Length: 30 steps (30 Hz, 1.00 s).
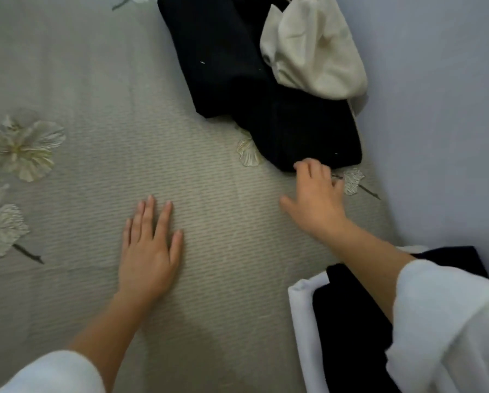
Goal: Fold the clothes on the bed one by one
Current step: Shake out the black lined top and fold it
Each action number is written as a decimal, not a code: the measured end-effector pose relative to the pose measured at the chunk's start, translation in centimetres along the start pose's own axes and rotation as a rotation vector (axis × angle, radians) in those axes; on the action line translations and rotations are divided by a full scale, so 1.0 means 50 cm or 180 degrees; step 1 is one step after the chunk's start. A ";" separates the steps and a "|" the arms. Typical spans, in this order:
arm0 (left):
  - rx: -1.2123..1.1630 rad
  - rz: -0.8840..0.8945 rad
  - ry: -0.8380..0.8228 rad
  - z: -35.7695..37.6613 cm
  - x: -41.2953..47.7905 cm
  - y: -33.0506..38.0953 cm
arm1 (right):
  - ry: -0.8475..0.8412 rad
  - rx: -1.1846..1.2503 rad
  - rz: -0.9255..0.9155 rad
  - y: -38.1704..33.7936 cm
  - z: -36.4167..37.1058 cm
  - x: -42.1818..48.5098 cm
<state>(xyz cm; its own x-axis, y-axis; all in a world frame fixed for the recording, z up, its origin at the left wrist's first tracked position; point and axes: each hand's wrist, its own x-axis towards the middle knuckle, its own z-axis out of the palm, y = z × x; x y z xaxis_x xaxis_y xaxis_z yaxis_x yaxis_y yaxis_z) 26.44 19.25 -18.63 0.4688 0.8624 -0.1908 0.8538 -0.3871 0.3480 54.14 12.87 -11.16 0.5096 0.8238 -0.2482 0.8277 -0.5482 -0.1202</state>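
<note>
At bed [67, 66] far-right edge: black garment [223, 66] w/ cream garment [317, 52] on top, both unfolded | near-right corner: folded stack [351, 321], done | L hand [148, 251] flat on bed, empty | R hand [317, 199] curled at black hem, grip unclear | est. 2+ items left

I counted one cream garment [314, 49], one black heap [232, 66] — its pieces uncountable — and two folded items: one white piece [302, 321], one black piece [351, 336].

Matt ribbed woven bedspread [96, 80] with crinkled flower print, dense matt black cloth garment [223, 61] upper centre, soft cream knit garment [317, 52] upper right, smooth white folded cloth [301, 313] lower right, smooth matt wall [436, 109]
</note>
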 end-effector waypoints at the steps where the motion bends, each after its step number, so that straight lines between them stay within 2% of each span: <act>1: -0.0001 -0.0018 0.0077 0.001 -0.001 0.000 | 0.0105 0.0038 0.0099 -0.002 0.001 0.039; 3: -0.0035 -0.0053 0.0124 0.005 0.005 -0.004 | 0.0284 0.0273 0.0326 -0.010 0.001 0.113; 6: -0.0071 -0.0075 0.0216 0.009 0.007 -0.010 | 0.0241 0.0789 0.0750 -0.033 0.008 0.202; 10: -0.0127 -0.0049 0.0271 0.012 0.009 -0.013 | 0.0448 0.0581 0.0945 -0.074 0.026 0.262; 13: -0.0164 0.0022 0.0366 0.017 0.008 -0.018 | 0.0487 0.0669 0.0572 -0.105 0.033 0.249; 18: -0.0739 0.0069 0.0645 0.018 0.009 -0.018 | 0.0045 0.0625 -0.0424 -0.153 0.082 0.116; 20: -0.1340 -0.0034 0.0760 0.006 0.004 -0.020 | -0.0067 0.0528 -0.0717 -0.162 0.106 0.039; 24: -0.3065 -0.0520 0.0679 -0.043 -0.022 -0.036 | -0.0219 0.0214 -0.1179 -0.177 0.144 -0.122; 25: -0.3263 -0.0626 0.0720 -0.051 -0.037 -0.049 | -0.0284 0.0193 -0.1224 -0.185 0.151 -0.157; 26: -0.3117 -0.0669 0.0800 -0.059 -0.057 -0.062 | -0.0371 0.0185 -0.1242 -0.194 0.158 -0.192; 28: -0.2148 -0.0545 0.0960 -0.077 -0.109 -0.089 | -0.0595 0.0212 -0.1254 -0.213 0.170 -0.262; 30: -0.1164 -0.0078 0.0865 -0.093 -0.163 -0.114 | -0.0858 0.0196 -0.1310 -0.234 0.182 -0.333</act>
<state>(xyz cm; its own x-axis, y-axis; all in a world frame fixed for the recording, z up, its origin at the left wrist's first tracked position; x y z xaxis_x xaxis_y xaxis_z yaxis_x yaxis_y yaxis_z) 16.68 15.93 -14.77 0.3313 0.9431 0.0278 0.7051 -0.2670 0.6569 33.84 4.27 -14.35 0.0576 0.9116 -0.4071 0.9279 -0.1993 -0.3151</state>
